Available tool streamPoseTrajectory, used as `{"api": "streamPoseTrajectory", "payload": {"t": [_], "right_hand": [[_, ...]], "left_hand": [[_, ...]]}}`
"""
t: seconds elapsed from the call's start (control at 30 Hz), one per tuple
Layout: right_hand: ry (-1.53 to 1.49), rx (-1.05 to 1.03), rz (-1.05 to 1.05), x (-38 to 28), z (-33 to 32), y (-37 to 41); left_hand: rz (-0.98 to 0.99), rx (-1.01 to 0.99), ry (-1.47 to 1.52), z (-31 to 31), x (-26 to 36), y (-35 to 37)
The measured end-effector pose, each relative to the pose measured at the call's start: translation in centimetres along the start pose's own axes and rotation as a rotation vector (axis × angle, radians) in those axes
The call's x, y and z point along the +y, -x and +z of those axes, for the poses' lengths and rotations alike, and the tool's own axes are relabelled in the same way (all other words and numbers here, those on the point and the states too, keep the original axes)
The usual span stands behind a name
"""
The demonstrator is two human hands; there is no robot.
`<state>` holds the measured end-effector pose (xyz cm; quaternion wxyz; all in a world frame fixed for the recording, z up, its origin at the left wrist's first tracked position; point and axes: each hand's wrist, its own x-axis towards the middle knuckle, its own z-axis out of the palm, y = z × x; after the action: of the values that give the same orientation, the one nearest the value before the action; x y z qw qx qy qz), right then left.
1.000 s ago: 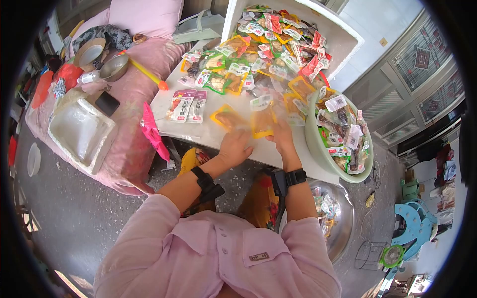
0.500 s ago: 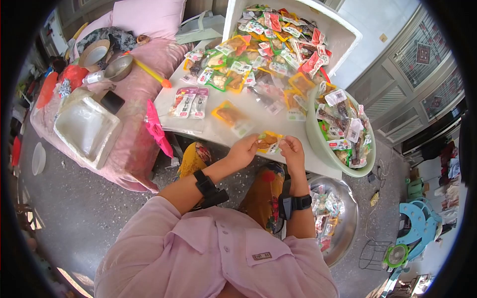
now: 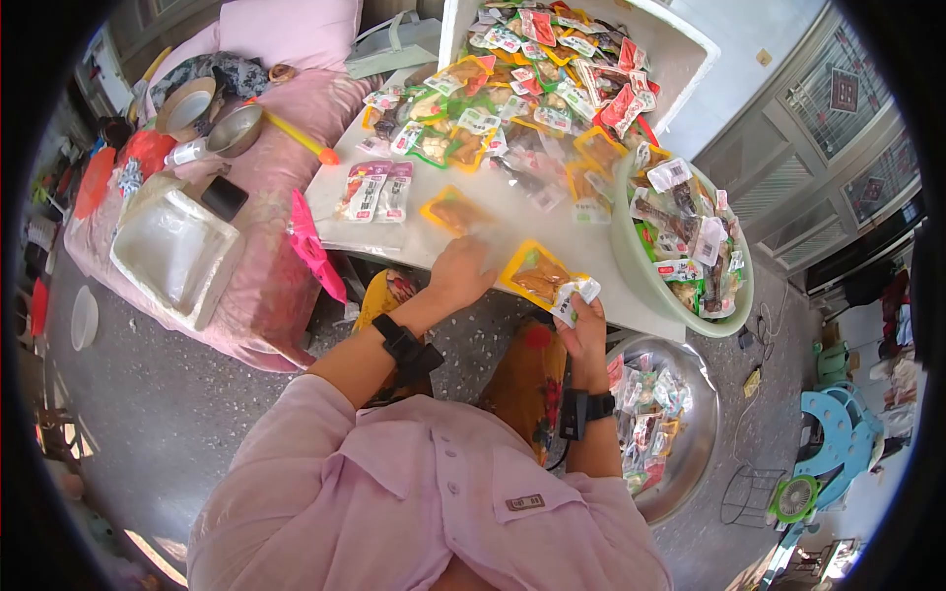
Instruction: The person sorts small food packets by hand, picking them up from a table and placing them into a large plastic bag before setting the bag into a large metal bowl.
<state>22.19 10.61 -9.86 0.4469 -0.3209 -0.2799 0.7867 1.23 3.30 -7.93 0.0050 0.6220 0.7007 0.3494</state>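
Note:
My right hand (image 3: 585, 323) holds a yellow-edged snack packet (image 3: 540, 276) by its lower corner, just over the front edge of the white table (image 3: 394, 236). My left hand (image 3: 461, 268) lies on the table beside it, fingers spread, touching the clear end of another yellow packet (image 3: 451, 211). Two red-and-white packets (image 3: 375, 191) lie side by side further left. A heap of mixed snack packets (image 3: 493, 118) covers the far half of the table.
A pale green basin (image 3: 631, 258) full of packets sits at the table's right end. A steel bowl (image 3: 690, 448) of packets stands on the floor below it. A white foam box (image 3: 680, 69) is at the back; a foam lid (image 3: 172, 258) and metal bowl (image 3: 233, 130) rest on pink cloth.
Both hands held the yellow packet together in front of the table. Now my right hand alone holds it, lower right, and my left hand has moved back onto the table.

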Motion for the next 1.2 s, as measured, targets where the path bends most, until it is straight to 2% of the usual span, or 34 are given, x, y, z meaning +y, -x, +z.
{"api": "streamPoseTrajectory", "payload": {"t": [0.03, 0.13, 0.23, 0.43, 0.53, 0.67, 0.73, 0.97, 1.0, 1.1, 1.2], "right_hand": [[-0.011, 0.011, -0.007, 0.1, 0.0, 0.0], [-0.053, 0.039, -0.027, 0.7, 0.3, -0.2], [-0.103, 0.064, -0.034, 1.6, 0.0, -0.7], [-0.212, 0.106, 0.022, 3.1, 1.0, -0.9], [-0.193, 0.108, 0.033, 3.2, 1.6, -0.9], [-0.1, 0.11, 0.058, 2.6, 1.7, -1.1], [-0.059, 0.075, 0.1, 2.5, 1.8, -1.2], [0.011, -0.168, 0.269, 4.2, 3.6, -4.8], [0.095, -0.232, 0.271, 4.1, 4.4, -4.6], [0.643, -0.103, 0.187, 2.8, 6.2, -4.2], [0.831, -0.133, 0.124, 2.0, 4.8, -4.5]], "left_hand": [[0.029, -0.037, -0.135, -0.2, 0.1, 0.0], [-0.019, -0.113, -0.179, 0.2, -0.1, -0.1], [-0.146, -0.208, -0.138, 1.0, -0.5, -0.6], [-0.155, -0.075, 0.057, 2.3, -1.4, -1.1], [-0.044, 0.019, 0.109, 3.1, -1.1, -1.3], [-0.065, -0.001, 0.077, 3.1, -0.2, -1.6], [-0.119, -0.057, 0.038, 2.6, 0.9, -1.7], [-0.021, -0.047, 0.111, 2.5, 2.9, -1.2], [-0.002, -0.056, 0.103, 2.4, 2.9, -1.2], [-0.005, -0.055, 0.112, 2.2, 2.7, -1.0], [-0.013, -0.054, 0.129, 2.6, 2.3, -0.8]]}}
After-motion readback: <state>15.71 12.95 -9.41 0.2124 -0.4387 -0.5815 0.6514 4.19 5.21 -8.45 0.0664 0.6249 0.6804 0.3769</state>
